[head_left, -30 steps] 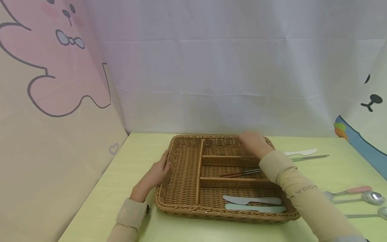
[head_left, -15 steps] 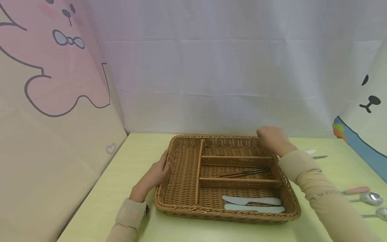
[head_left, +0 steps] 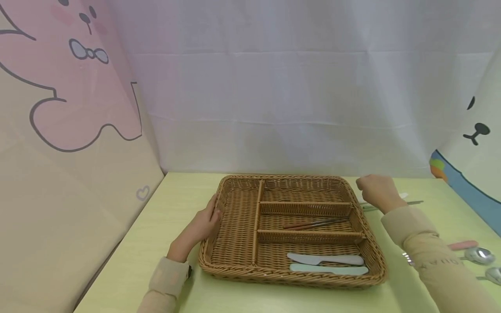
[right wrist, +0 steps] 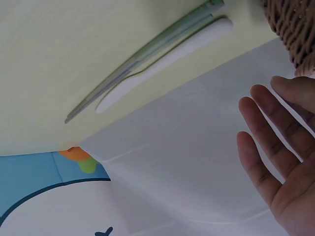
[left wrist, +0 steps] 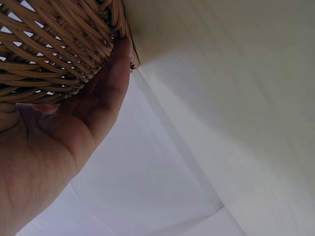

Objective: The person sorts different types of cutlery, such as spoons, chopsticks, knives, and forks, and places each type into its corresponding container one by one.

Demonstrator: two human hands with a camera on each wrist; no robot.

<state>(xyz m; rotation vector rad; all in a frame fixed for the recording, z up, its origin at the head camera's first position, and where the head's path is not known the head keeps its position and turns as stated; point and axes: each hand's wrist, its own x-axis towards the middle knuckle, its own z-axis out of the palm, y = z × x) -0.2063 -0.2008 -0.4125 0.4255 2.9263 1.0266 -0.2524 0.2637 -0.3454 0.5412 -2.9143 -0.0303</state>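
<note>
My left hand (head_left: 203, 221) grips the left side of a brown wicker cutlery basket (head_left: 256, 234); in the left wrist view its fingers (left wrist: 110, 91) lie along the outer wall. Beyond the basket's right rim is my right hand (head_left: 379, 191), raised above the table and holding nothing. The right wrist view shows its fingers (right wrist: 268, 125) spread and loosely bent. Near it lie a white knife (right wrist: 162, 66) and a pair of green-handled chopsticks (right wrist: 147, 49), side by side. Inside the basket, brown-handled chopsticks (head_left: 313, 224) occupy the middle compartment, with a grey knife (head_left: 325, 259) and a mint knife (head_left: 328, 269) in the front one.
To the right, partly behind the sleeve, lie a pink-handled utensil (head_left: 463, 245) and metal spoons (head_left: 479, 255). A white cloth (head_left: 274, 108) hangs along the table's back edge, and printed cloths flank both sides.
My right hand has moved from over the basket's back compartment rightward, past the rim, to above the white knife and green chopsticks. The left hand keeps its place on the basket.
</note>
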